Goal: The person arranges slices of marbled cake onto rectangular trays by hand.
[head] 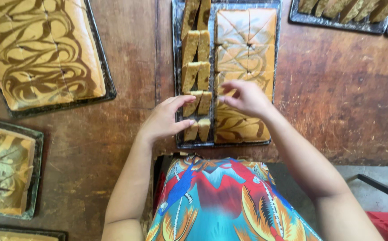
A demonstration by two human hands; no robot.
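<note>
Bright patterned cloth [223, 201] fills the bottom of my view, and past it both forearms reach to the dark tray [177, 67] straight ahead on the brown counter [345, 98]. I see the left hand [165, 120] with fingers [182, 101] spread and loosely curled against the lowest cut slices [197, 103], which stand on edge in a paired column down the tray's left side; thumb and forefinger bracket them without clamping. Over the marbled slab [246, 49] beside them hovers the right hand [246, 97], fingers [230, 85] open, gripping nothing. I judge these slices soft, light and crumbly, prone to breaking in a pinch, so I would take one by its broad flat faces, low down, with gentle even pressure. More marbled cake [42, 49] sits in trays to the left and far right.
</note>
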